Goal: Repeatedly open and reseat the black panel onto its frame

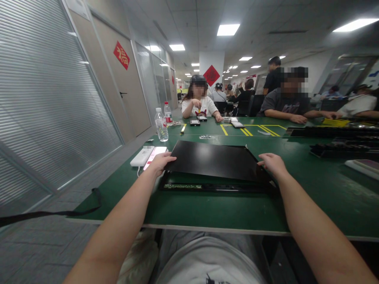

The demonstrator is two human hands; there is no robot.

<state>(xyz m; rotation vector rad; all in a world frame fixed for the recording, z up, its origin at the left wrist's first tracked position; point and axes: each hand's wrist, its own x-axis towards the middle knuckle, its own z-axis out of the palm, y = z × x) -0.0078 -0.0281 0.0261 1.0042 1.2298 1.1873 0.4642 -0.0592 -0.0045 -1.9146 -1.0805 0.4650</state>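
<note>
A thin, glossy black screen panel [213, 157] lies tilted over a black display frame [237, 188] on the green table. Its near left corner is raised above the frame. My left hand [161, 162] grips the panel's left edge, thumb on top. At the right side, my right hand [274, 165] is closed with thumb and finger pinched at the panel's edge, close to the frame's side; the exact contact is partly hidden. Along the frame's near side a green circuit board strip [183, 186] shows. The panel covers most of the frame's inside.
Left of the panel are a white power bank [142, 156], a phone [155, 156] and a water bottle [161, 125]. Black frames [340, 148] are stacked at the right. Across the green table [219, 215] two people sit working. A black strap [96, 201] hangs over its left edge.
</note>
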